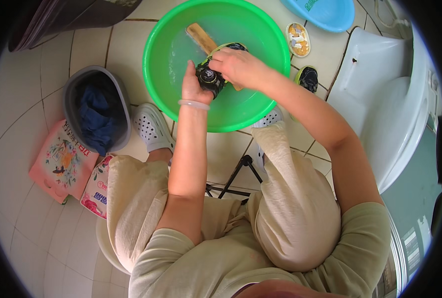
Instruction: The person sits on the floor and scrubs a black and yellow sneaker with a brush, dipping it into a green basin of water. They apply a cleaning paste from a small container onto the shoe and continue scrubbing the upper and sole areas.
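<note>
Over a green plastic basin (153,98) holding cloudy water, my left hand (197,85) supports a black shoe with yellow-green trim (210,78), its thumb raised beside it. My right hand (235,65) bends over the shoe from the right, fingers closed on its upper part; the fingertips are partly hidden. Behind the hands, a wooden washboard or flat wooden bar (200,37) lies aslant in the basin, its middle covered by the shoe and hands. A second black and yellow-green shoe (308,79) rests on the tiled floor just right of the basin.
A grey tub (126,111) with dark blue cloth (96,115) stands at left, near pink printed detergent bags (66,160). At upper right are an oval soap dish (298,40) and a light blue basin (327,18). A white ceramic squat toilet or similar fixture (370,67) borders the right.
</note>
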